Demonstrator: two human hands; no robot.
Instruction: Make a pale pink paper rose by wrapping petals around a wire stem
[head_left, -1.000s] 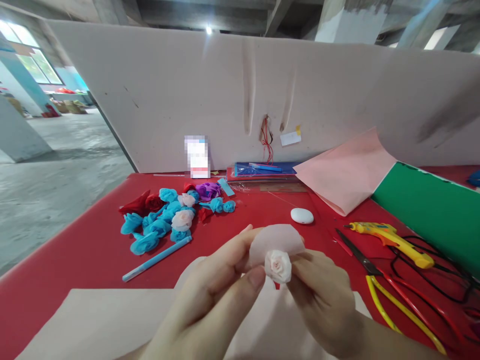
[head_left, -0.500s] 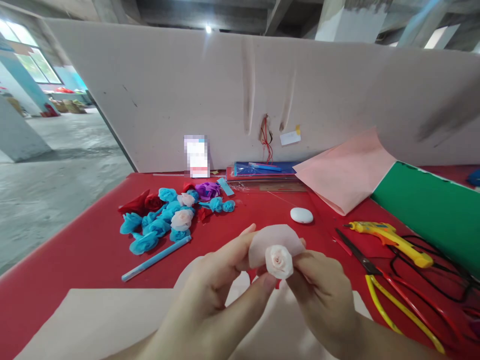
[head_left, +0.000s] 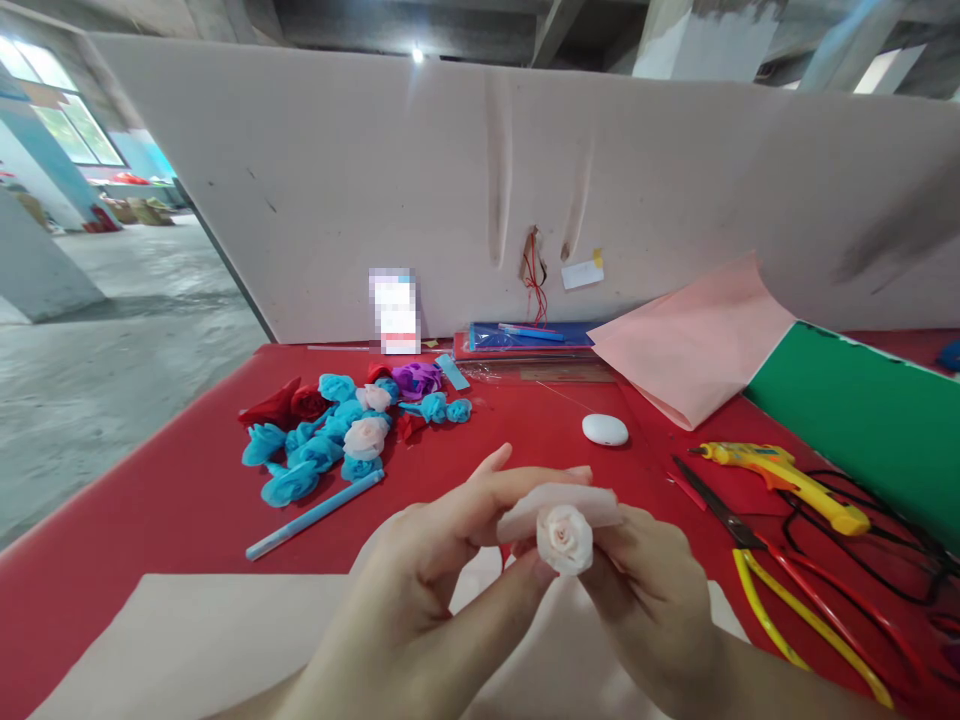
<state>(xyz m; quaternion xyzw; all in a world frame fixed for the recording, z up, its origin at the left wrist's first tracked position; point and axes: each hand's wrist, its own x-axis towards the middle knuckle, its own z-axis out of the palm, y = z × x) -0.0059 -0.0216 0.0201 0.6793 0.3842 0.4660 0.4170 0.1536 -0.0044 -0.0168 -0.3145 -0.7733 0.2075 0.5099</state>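
Observation:
A small pale-pink paper rose is held between my two hands, its rolled centre facing me. Behind its bud stands a loose paper petal, bent back at the top. My left hand pinches the rose from the left, thumb beneath the bud and index finger stretched behind the petal. My right hand closes on the flower's right side, its fingers curled; they hide the base. Below both hands lies a sheet of pale paper on the red table.
To the left are several blue paper roses, with red, pink and purple ones, and a blue tube. On the right lie scissors, a yellow glue gun with black cord, and a white oval case. A pale board stands behind.
The loose petal has been folded down and back behind the bud, so less of its face shows. Both hands and the rose sit slightly lower and further right.

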